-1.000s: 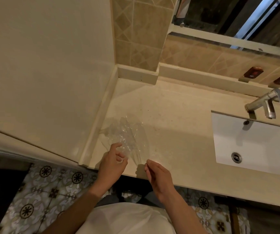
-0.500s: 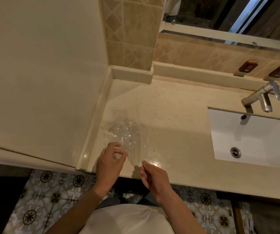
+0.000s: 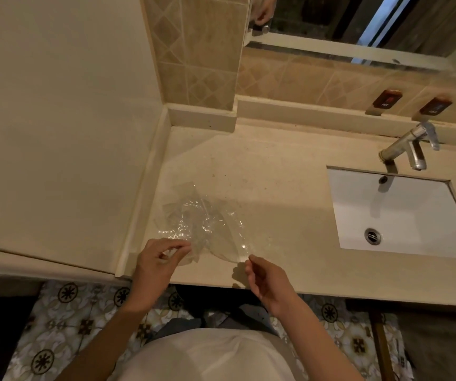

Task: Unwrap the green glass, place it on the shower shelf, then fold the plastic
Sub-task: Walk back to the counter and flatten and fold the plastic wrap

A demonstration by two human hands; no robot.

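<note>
A crumpled sheet of clear plastic (image 3: 204,224) lies on the beige countertop (image 3: 276,215), near its front left corner. My left hand (image 3: 158,266) pinches the sheet's near left edge between thumb and fingers. My right hand (image 3: 265,280) pinches the near right corner with thumb and forefinger. The sheet is stretched between the two hands, its far part resting on the counter. Neither the green glass nor a shower shelf is in view.
A white sink (image 3: 397,215) with a chrome tap (image 3: 410,145) is set into the counter at the right. A plain wall (image 3: 56,119) bounds the left side, a tiled wall and mirror the back. Patterned floor tiles (image 3: 67,325) lie below the counter's front edge.
My hands have drawn slightly apart and the plastic sheet has spread wider and flatter on the counter. The camera has tilted a little.
</note>
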